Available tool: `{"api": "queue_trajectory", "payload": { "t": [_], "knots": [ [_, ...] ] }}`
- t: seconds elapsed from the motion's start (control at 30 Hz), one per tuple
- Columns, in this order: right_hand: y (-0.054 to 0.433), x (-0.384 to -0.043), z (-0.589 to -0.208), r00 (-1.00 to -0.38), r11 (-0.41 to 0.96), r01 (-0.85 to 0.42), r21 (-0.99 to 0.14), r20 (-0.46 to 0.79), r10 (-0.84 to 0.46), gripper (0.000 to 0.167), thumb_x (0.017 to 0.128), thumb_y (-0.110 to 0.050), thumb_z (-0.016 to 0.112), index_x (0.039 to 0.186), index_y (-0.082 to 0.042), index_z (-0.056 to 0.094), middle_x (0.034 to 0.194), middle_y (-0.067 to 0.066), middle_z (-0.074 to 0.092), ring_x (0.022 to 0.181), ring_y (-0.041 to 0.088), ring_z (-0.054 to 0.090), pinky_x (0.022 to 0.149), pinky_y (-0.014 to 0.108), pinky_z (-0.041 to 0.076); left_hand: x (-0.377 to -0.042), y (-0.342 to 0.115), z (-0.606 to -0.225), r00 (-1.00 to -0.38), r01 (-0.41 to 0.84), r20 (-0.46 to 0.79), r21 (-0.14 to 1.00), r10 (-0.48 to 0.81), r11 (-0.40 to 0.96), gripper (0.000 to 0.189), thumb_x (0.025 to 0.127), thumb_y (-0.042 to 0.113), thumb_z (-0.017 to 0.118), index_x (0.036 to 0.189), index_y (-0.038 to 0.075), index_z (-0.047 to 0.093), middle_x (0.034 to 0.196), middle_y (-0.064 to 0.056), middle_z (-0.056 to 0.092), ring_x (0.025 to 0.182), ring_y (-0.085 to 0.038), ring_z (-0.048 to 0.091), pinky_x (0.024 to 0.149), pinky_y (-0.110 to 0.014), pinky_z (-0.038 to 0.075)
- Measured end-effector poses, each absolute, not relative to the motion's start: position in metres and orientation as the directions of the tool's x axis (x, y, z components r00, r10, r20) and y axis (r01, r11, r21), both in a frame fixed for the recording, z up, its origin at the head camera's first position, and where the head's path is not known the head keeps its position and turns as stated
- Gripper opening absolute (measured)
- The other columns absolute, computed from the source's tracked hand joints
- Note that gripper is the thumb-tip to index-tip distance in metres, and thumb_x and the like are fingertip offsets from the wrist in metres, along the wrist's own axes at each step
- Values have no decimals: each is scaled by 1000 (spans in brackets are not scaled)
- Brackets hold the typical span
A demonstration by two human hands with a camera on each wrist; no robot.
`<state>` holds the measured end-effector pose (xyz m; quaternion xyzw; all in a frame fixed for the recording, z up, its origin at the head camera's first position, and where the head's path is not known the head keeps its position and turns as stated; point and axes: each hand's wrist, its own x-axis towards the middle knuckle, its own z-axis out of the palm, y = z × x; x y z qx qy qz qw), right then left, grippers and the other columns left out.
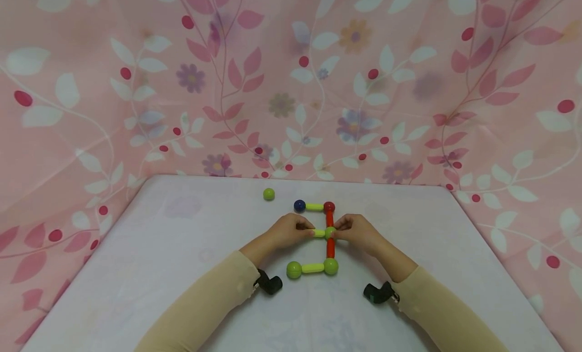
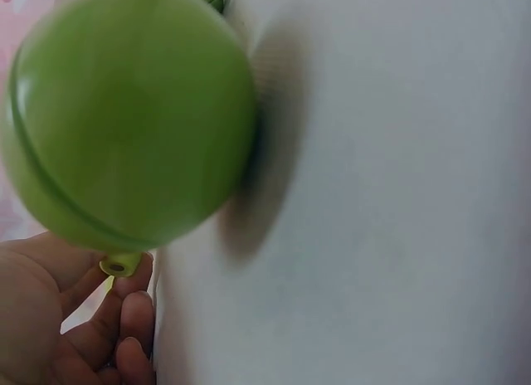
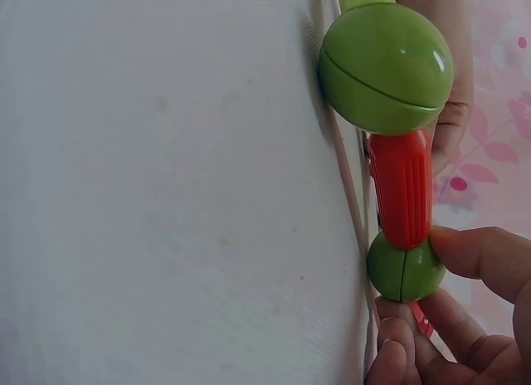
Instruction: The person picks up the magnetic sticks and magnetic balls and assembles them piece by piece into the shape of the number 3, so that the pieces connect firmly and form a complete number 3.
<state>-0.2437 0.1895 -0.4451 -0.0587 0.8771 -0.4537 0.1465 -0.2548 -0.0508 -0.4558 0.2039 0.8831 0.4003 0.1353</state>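
Observation:
Sticks and balls form an E-like shape. My left hand (image 1: 288, 231) pinches the yellow-green middle stick (image 1: 320, 233), whose holed free end (image 2: 120, 266) shows below a large green ball (image 2: 133, 119) in the left wrist view. The stick's other end meets the middle green ball (image 1: 330, 233), gripped between thumb and fingers of my right hand (image 1: 359, 234). From that ball, one red stick (image 1: 330, 218) runs to a red ball (image 1: 329, 207), another red stick (image 1: 330, 249) to a near green ball (image 1: 331, 266).
A yellow-green stick (image 1: 314, 207) links the red ball to a dark blue ball (image 1: 299, 206). Nearer, another yellow-green stick (image 1: 312, 268) ends in a green ball (image 1: 294, 270). One loose green ball (image 1: 269, 194) lies toward the back of the white table (image 1: 150, 251). Behind hangs floral cloth (image 1: 273, 89).

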Motion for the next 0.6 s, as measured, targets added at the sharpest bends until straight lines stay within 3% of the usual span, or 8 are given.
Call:
{"api": "queue_trajectory", "payload": {
  "t": [0.6],
  "knots": [
    [190,-245,-445,-945,587,24,-809,-210,-250,25,88,-21,79,102,-4,67,94,4,70,87,18,60,79,33,49,-257,-53,-463,-873,255,-72,776,482,577,19,97,27,68,110,15,75,96,8,68,89,-10,58,83,-29,49]
  ]
}}
